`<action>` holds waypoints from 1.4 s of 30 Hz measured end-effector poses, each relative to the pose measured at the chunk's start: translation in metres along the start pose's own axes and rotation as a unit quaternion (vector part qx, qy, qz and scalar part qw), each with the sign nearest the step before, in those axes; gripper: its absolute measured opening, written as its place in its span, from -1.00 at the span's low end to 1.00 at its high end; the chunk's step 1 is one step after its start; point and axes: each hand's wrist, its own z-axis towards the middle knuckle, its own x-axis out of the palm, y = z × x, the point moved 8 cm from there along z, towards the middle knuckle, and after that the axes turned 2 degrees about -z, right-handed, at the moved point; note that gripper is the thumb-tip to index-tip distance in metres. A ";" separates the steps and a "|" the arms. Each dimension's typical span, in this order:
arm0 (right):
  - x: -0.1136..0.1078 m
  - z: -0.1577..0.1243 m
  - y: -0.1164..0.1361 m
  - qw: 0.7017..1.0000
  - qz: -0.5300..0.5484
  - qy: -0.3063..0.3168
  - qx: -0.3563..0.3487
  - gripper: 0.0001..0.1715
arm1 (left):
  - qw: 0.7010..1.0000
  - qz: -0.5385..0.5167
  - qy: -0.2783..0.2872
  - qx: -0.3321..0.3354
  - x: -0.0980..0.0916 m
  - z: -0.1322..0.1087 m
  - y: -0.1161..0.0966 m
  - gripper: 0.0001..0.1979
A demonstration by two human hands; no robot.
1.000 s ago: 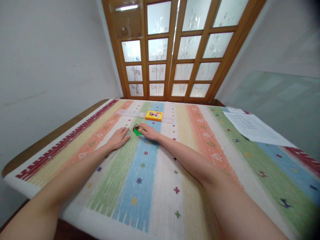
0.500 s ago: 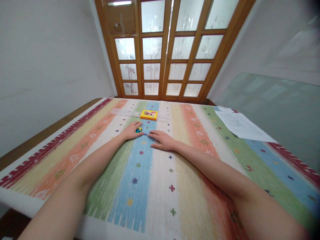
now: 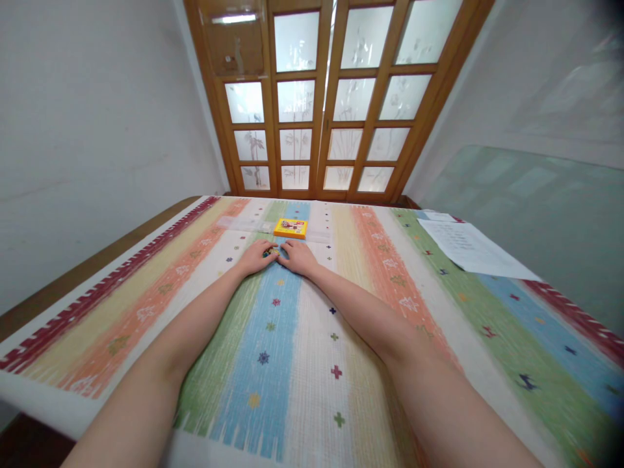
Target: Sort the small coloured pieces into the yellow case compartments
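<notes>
Far out on the striped tablecloth, my two hands meet around a small heap of coloured pieces, which shows only as a speck between them. My left hand cups the heap from the left with its fingers curled over it. From the right, my right hand lies flat with its fingertips against the heap. Most of the pieces are hidden under the fingers. Just beyond the hands sits a yellow box.
A clear plastic strip lies under and beside the yellow box. A printed white paper sheet rests at the right of the table. Wooden doors with frosted glass stand behind the table's far edge, and a wall lies to the left.
A second ago my right hand touched the heap and my left lay beside it. My left then covered the heap, and my right has now closed in from the right.
</notes>
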 end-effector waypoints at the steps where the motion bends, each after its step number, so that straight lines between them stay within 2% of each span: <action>1: -0.001 -0.001 -0.001 1.000 0.005 -0.003 0.004 -0.48 | 1.000 0.005 0.002 0.006 0.001 -0.001 -0.002 -0.49; 5: -0.012 -0.015 -0.014 0.999 0.039 -0.019 0.015 -0.58 | 0.999 0.049 0.005 0.009 0.008 -0.002 -0.009 -0.41; 8: -0.028 -0.029 -0.037 0.998 0.040 -0.052 0.025 -0.59 | 0.996 0.086 -0.016 -0.020 0.013 0.002 -0.011 -0.42; 11: -0.051 -0.040 -0.077 0.987 0.007 -0.130 0.094 -0.58 | 0.992 0.109 -0.034 -0.051 0.017 0.010 -0.011 -0.48; 13: -0.058 -0.046 -0.104 0.974 -0.019 -0.156 0.161 -0.55 | 0.990 0.112 -0.043 -0.067 0.018 0.016 -0.010 -0.55; 15: -0.055 -0.049 -0.125 0.966 -0.034 -0.143 0.214 -0.49 | 0.990 0.110 -0.051 -0.077 0.017 0.021 -0.007 -0.63; 17: -0.046 -0.048 -0.135 0.966 -0.034 -0.111 0.230 -0.42 | 0.990 0.106 -0.054 -0.081 0.017 0.024 -0.005 -0.69; 19: -0.039 -0.047 -0.136 0.969 -0.035 -0.088 0.226 -0.36 | 0.989 0.105 -0.053 -0.084 0.015 0.026 -0.001 -0.73; 23: -0.035 -0.045 -0.134 0.972 -0.041 -0.080 0.217 -0.32 | 0.988 0.109 -0.053 -0.093 0.008 0.027 0.013 -0.74; 26: -0.035 -0.046 -0.136 0.972 -0.034 -0.079 0.219 -0.33 | 0.984 0.091 -0.101 -0.115 -0.011 0.028 0.034 -0.68; 29: -0.035 -0.047 -0.137 0.973 -0.030 -0.081 0.216 -0.32 | 0.964 0.072 -0.174 -0.188 -0.041 0.024 0.072 -0.64; 32: -0.036 -0.048 -0.136 0.973 -0.029 -0.086 0.211 -0.32 | 0.940 0.101 -0.211 -0.246 -0.072 0.017 0.112 -0.60; 34: -0.036 -0.048 -0.136 0.973 -0.029 -0.088 0.212 -0.32 | 0.941 0.123 -0.196 -0.247 -0.086 0.016 0.132 -0.52; 37: -0.036 -0.049 -0.136 0.972 -0.031 -0.087 0.218 -0.32 | 0.944 0.149 -0.135 -0.262 -0.098 0.019 0.157 -0.37; 40: -0.035 -0.050 -0.137 0.969 -0.038 -0.084 0.228 -0.33 | 0.937 0.169 -0.076 -0.295 -0.101 0.020 0.175 -0.35; 42: -0.034 -0.050 -0.137 0.968 -0.045 -0.083 0.231 -0.35 | 0.933 0.177 -0.064 -0.307 -0.100 0.019 0.181 -0.38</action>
